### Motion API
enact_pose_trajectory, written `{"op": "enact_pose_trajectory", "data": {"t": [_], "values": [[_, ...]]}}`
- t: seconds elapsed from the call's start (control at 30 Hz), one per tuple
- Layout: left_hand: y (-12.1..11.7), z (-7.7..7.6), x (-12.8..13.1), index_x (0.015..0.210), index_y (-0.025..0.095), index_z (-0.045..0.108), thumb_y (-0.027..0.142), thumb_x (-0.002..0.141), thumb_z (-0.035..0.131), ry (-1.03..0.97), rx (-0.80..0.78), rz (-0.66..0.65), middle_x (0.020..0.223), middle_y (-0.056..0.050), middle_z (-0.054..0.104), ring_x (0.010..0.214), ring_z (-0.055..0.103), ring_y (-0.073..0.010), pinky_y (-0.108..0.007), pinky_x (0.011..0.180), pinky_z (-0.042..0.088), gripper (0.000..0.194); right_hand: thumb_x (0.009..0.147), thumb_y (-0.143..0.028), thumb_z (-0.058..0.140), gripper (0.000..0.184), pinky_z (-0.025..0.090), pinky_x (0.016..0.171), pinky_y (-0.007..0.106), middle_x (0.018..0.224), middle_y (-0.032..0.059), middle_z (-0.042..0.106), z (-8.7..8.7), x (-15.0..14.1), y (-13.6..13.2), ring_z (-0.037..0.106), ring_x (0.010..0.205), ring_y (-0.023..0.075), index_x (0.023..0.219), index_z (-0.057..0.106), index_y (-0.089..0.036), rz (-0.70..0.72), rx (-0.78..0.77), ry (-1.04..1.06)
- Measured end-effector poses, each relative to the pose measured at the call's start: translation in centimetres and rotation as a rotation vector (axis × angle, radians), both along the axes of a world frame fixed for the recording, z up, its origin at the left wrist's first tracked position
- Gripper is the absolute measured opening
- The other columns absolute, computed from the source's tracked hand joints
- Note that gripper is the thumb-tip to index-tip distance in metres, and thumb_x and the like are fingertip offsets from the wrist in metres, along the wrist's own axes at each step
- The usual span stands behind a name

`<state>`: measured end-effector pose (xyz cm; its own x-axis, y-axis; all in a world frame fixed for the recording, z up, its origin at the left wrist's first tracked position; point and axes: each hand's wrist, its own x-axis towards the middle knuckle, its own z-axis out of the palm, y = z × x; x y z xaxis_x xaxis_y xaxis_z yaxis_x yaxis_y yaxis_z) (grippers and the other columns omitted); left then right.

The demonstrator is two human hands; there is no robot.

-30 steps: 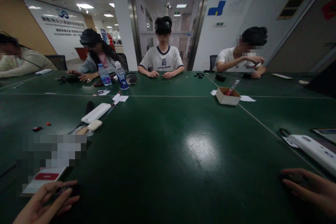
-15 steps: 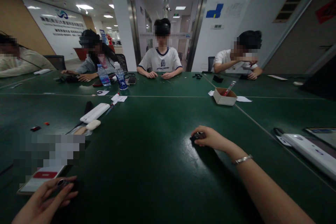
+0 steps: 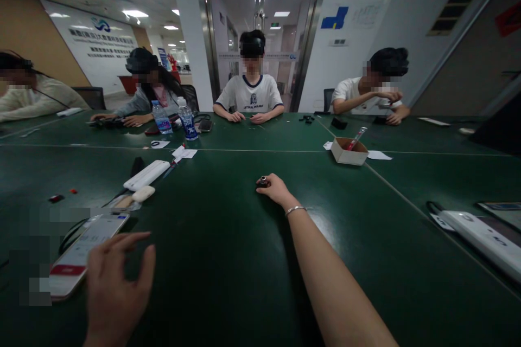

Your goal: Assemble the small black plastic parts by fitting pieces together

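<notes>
My right hand [image 3: 277, 191] reaches out over the middle of the green table [image 3: 228, 217], a silver bracelet [image 3: 294, 209] on its wrist. Its fingers are closed on a small dark object with a shiny round rim [image 3: 262, 180], resting at the tabletop; its kind is too small to make out. My left hand [image 3: 120, 279], slightly blurred, hovers at the lower left with thumb and fingers apart. Nothing shows between them. Just beyond and left of it lies a phone [image 3: 87, 249] with a lit screen, its near right edge partly covered by the hand.
A white power bank [image 3: 147, 175] and a pale rounded case [image 3: 144, 194] lie left of centre. Two bottles [image 3: 187, 122] stand farther back. An open box [image 3: 349, 152] holds a tube. At right is a long white device [image 3: 484, 241]. Several people sit across the table.
My right hand has moved left and farther away with the small dark object. My left hand has shifted right and opened; the small shiny-rimmed thing seen at its fingers no longer shows.
</notes>
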<state>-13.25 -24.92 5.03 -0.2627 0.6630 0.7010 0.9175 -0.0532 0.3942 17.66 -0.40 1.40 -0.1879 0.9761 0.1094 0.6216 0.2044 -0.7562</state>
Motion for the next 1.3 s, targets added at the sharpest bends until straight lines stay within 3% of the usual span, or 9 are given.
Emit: {"op": "enact_pose_trajectory", "data": {"t": [0.1,0.17,0.27,0.37,0.47,0.6,0.73,1.03,1.3], "values": [[5.1,2.9,5.3,0.104,0.027,0.061,0.031,0.087,0.054,0.115,-0.148,-0.338,0.111,-0.008,0.054,0.105,0.054,-0.0271,-0.048,0.090,0.049,0.019,0.073,-0.021,0.078,0.022,0.045,0.072,0.028,0.090,0.0023,0.055,-0.8,-0.7,-0.3,0.054,0.076,0.0143,0.095,0.073,-0.017,0.012,0.097,-0.019],[8.7,3.4,8.5,0.113,0.027,0.060,0.028,0.088,0.052,0.144,-0.281,-0.525,0.117,-0.008,0.053,0.111,0.051,-0.0259,-0.047,0.096,0.047,0.026,0.075,-0.023,0.077,0.020,0.044,0.072,0.028,0.087,0.0015,0.054,-1.3,-0.8,-0.5,0.053,0.075,0.0141,0.094,0.073,-0.018,0.034,0.148,-0.004],[14.0,2.3,12.7,0.123,0.027,0.056,0.027,0.085,0.056,0.128,-0.347,-0.659,0.122,-0.009,0.052,0.114,0.049,-0.0273,-0.048,0.100,0.044,0.038,0.076,-0.023,0.075,0.013,0.042,0.070,0.027,0.082,0.0008,0.052,-1.7,-0.7,-0.4,0.052,0.073,0.0142,0.087,0.072,-0.018,0.043,0.207,0.013],[18.5,0.5,16.0,0.124,0.029,0.058,0.026,0.082,0.060,-0.055,-0.380,-0.608,0.119,-0.010,0.051,0.113,0.050,-0.0283,-0.048,0.100,0.044,0.043,0.076,-0.014,0.070,0.005,0.041,0.067,0.027,0.079,0.0011,0.053,-2.0,-0.5,0.0,0.052,0.072,0.0146,0.080,0.070,-0.018,0.059,0.242,0.027],[21.2,-1.5,18.0,0.113,0.028,0.064,0.024,0.080,0.062,-0.231,-0.371,-0.617,0.111,-0.009,0.053,0.108,0.054,-0.0258,-0.046,0.100,0.045,0.033,0.075,-0.002,0.060,0.020,0.043,0.071,0.027,0.083,0.0032,0.059,-2.0,-0.3,0.3,0.056,0.078,0.0159,0.084,0.070,-0.017,0.049,0.246,0.066],[22.5,-3.6,17.9,0.101,0.025,0.065,0.020,0.084,0.056,-0.402,-0.309,-0.639,0.105,-0.006,0.056,0.095,0.059,-0.0197,-0.038,0.087,0.052,0.020,0.075,-0.004,0.060,0.024,0.044,0.072,0.029,0.083,0.0050,0.063,-2.0,-0.3,0.5,0.056,0.076,0.0175,0.091,0.072,-0.016,0.023,0.217,0.045],[23.0,-4.4,16.5,0.096,0.024,0.065,0.023,0.083,0.060,-0.489,-0.279,-0.715,0.100,-0.004,0.059,0.090,0.061,-0.0174,-0.033,0.082,0.054,0.014,0.077,-0.012,0.063,0.025,0.044,0.073,0.030,0.085,0.0044,0.066,-2.1,-0.4,0.7,0.057,0.078,0.0174,0.099,0.073,-0.019,0.052,0.234,0.093],[23.8,-4.5,15.9,0.094,0.020,0.068,0.023,0.079,0.066,-0.820,-0.260,-0.721,0.097,-0.005,0.068,0.091,0.066,-0.0178,-0.035,0.087,0.054,0.016,0.068,-0.021,0.072,0.036,0.046,0.071,0.028,0.086,0.0029,0.068,-2.2,0.3,1.0,0.057,0.073,0.0144,0.103,0.070,-0.015,0.112,0.093,0.337],[24.1,-4.1,15.7,0.097,0.018,0.067,0.030,0.080,0.066,-1.005,-0.302,-0.696,0.096,-0.007,0.067,0.083,0.065,-0.0166,-0.026,0.066,0.056,0.021,0.074,-0.029,0.071,0.033,0.046,0.069,0.028,0.080,0.0013,0.066,-1.7,0.4,1.0,0.056,0.070,0.0131,0.103,0.070,-0.014,0.108,0.065,0.413]]}}
